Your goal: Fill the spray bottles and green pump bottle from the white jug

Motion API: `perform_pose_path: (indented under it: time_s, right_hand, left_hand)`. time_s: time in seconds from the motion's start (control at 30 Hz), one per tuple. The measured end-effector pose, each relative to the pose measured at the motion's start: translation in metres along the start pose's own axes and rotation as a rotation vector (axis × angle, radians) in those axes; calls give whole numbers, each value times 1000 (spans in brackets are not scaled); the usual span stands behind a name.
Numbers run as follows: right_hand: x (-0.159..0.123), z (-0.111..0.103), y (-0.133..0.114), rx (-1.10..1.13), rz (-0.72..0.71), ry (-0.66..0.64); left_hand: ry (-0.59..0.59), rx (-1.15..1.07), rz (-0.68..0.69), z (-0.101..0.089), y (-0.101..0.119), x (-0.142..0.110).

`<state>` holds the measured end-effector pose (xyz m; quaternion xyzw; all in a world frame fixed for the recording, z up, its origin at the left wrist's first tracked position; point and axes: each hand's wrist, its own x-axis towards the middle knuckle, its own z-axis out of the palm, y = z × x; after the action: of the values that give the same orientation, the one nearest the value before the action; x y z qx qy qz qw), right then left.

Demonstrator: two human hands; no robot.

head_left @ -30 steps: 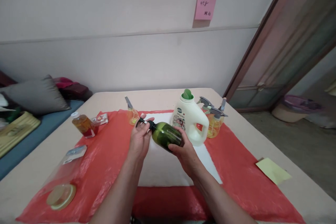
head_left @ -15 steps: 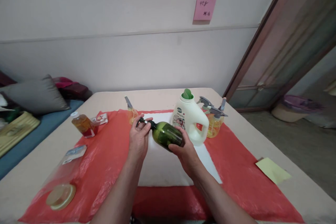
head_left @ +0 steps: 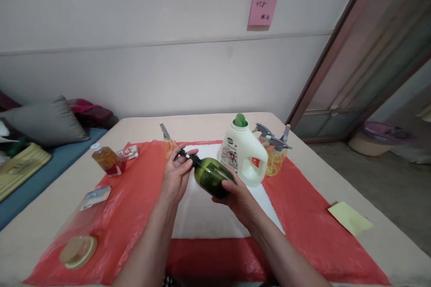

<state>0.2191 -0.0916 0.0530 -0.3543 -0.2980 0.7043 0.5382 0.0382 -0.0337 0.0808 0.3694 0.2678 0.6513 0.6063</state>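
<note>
Centre frame, left hand (head_left: 175,174) grips the black pump (head_left: 195,160), right hand (head_left: 237,193) clasps the tilted green bottle (head_left: 211,174), pale jug (head_left: 245,149) standing just behind!

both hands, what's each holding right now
Left hand: holding the black plastic pump head.
Right hand: holding the rounded translucent green bottle near its base.

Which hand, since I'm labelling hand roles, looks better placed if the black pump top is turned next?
Probably the left hand: it holds the black pump top, while the right hand supports the green bottle near its base.
</note>
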Motion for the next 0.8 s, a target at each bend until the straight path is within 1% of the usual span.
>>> perform_pose_path:
  time_s: [0.2,0.27,0.33,0.43,0.57,0.67,0.8]
  right_hand:
    - [3,-1,5,66,240,-70]
    - [3,1,5,97,283,-86]
    - [3,3,6,122,291,-89]
    - [2,6,9,133,269,-83]
    - [2,7,12,141,240,-90]
    - [3,6,12,144,235,-94]
    - [4,5,12,153,240,-71]
  left_hand:
    - [-73,-57,-22,0,3,-1]
    - [-72,-85,-24,2,2,-1]
    - [-37,-100,-16,3,0,-1]
    - [33,-100,-2,5,-2,-1]
    - [97,-117,22,6,-6,-1]
    - [89,-132,32,5,-8,0]
    - [70,-138,-24,6,-6,0]
